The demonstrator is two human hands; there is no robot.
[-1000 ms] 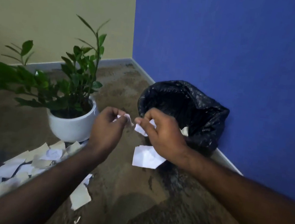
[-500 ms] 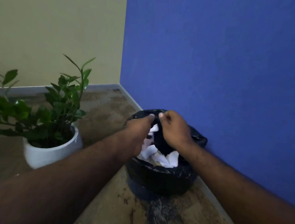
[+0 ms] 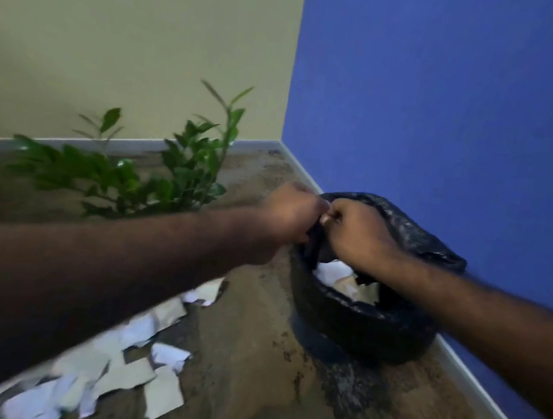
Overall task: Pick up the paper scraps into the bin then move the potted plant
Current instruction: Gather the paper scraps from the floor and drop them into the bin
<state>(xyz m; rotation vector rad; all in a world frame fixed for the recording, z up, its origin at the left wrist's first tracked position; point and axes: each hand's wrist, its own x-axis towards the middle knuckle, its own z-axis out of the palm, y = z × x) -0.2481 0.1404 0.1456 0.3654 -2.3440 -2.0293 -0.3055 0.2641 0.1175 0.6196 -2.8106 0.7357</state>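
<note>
Both hands are up at the bin [image 3: 358, 325], right at the near-left part of its rim. The left hand [image 3: 290, 216] has its fingers curled tight and pinching a fold of the black bin liner [image 3: 413, 235]. The right hand [image 3: 356, 240] sits knuckle to knuckle with it, fingers curled down over the same stretch of liner; whether it pinches the plastic or a scrap I cannot tell. Inside the bin, white paper [image 3: 339, 278] shows below the right hand. The bin stands on the floor [image 3: 251, 361] against the blue wall [image 3: 452, 108]. More paper scraps [image 3: 133, 368] lie scattered on the floor to the lower left, partly under the left forearm. The potted plant [image 3: 183, 171] stands behind that forearm, near the cream wall [image 3: 132, 38]; its pot is hidden.
</note>
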